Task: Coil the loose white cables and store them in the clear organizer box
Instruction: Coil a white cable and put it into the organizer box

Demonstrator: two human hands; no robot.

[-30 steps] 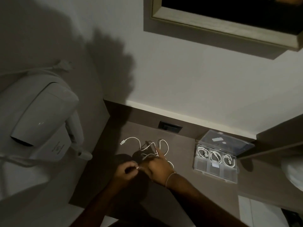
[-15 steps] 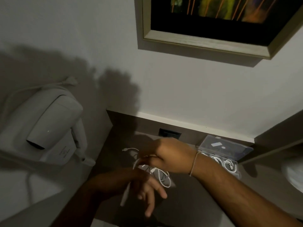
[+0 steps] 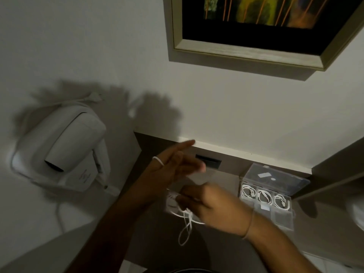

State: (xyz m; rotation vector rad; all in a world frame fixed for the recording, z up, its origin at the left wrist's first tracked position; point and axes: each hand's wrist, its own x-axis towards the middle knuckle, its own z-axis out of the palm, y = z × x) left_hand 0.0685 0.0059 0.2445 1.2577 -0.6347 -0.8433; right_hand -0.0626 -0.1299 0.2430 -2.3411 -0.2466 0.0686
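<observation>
A loose white cable [image 3: 184, 214] hangs in the air between my hands above the brown counter [image 3: 222, 251]. My left hand [image 3: 173, 166] is raised with its fingers stretched out, and a turn of the cable lies over its thumb. Just below and to the right, my right hand [image 3: 214, 206] pinches the cable's bunched strands, and a loop dangles beneath it. The clear organizer box [image 3: 283, 219] stands at the right with its lid [image 3: 275, 179] tipped up against the wall. Three coiled white cables [image 3: 265, 197] lie in its back compartments.
A white wall-mounted hair dryer [image 3: 61, 152] with its cord is on the left wall. A dark wall socket [image 3: 208, 161] sits behind my hands, and a framed picture [image 3: 246, 54] hangs above. A white rounded object [image 3: 357, 211] shows at the right edge.
My left hand rose from below and now stands up with the cable over its thumb. My right hand dropped from above to below it, pulling cable strands. The cable is off the counter.
</observation>
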